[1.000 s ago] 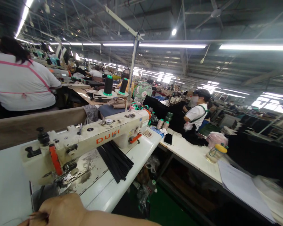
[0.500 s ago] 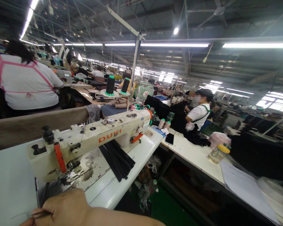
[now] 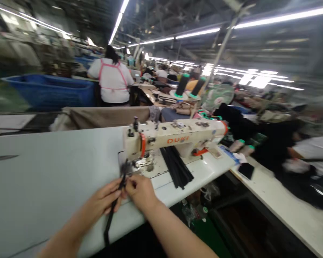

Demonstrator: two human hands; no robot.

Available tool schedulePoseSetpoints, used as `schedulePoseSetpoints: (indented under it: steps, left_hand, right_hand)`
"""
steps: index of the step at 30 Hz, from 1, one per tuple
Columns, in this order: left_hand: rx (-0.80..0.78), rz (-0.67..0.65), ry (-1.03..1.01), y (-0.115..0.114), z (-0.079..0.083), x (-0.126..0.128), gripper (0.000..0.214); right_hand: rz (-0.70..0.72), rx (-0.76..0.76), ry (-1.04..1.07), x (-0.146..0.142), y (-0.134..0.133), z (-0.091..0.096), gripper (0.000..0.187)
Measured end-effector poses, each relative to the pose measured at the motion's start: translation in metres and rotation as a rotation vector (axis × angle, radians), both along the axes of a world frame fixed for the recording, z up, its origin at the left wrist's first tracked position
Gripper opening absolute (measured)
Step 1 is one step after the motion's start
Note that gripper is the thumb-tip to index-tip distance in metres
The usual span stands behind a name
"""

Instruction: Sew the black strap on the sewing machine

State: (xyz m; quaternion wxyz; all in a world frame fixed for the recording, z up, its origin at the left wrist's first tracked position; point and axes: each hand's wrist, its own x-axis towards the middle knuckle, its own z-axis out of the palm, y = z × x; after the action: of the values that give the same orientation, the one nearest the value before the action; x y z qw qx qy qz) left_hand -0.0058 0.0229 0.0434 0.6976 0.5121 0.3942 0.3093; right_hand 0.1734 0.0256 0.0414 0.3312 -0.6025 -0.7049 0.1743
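Note:
In front of the sewing machine (image 3: pixel 174 138), my left hand (image 3: pixel 107 197) is closed around a narrow black fabric strip (image 3: pixel 109 222). The strip runs up between its fingers to the needle area and hangs down at the table's front edge. My right hand (image 3: pixel 141 191) is closed in a pinch beside the strip's upper part, close to the left fingertips; what it pinches is too small and blurred to make out. Under the machine arm lies a bundle of black strips (image 3: pixel 176 166), apart from both hands.
A dark pointed blade (image 3: pixel 2 157) lies on the white machine table (image 3: pixel 56 179) at far left. On the right, a side table (image 3: pixel 274 195) holds a phone (image 3: pixel 246 171) and thread cones (image 3: pixel 237 145). Beyond are a blue bin (image 3: pixel 51 91) and a co-worker (image 3: pixel 114 79) seen from behind.
The view has swung left, so the machine appears further right and smaller. My left hand now shows with the black strip; my right hand is now beside it near the needle area.

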Motion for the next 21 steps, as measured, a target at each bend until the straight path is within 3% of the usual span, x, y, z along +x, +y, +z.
schedulePoseSetpoints:
  steps: [5,9,21]
  left_hand:
    - [0.029,-0.012,-0.096,0.005,-0.003,-0.006,0.061]
    - [0.018,-0.006,-0.150,0.005,0.001,-0.005,0.060]
    - [-0.029,-0.038,-0.226,0.003,-0.003,-0.012,0.067]
  right_hand:
    - [0.033,-0.021,0.103,0.024,-0.006,0.008,0.017]
    - [0.091,0.019,0.111,0.038,-0.012,0.022,0.035]
    - [0.127,-0.077,-0.083,0.034,-0.016,0.036,0.029]
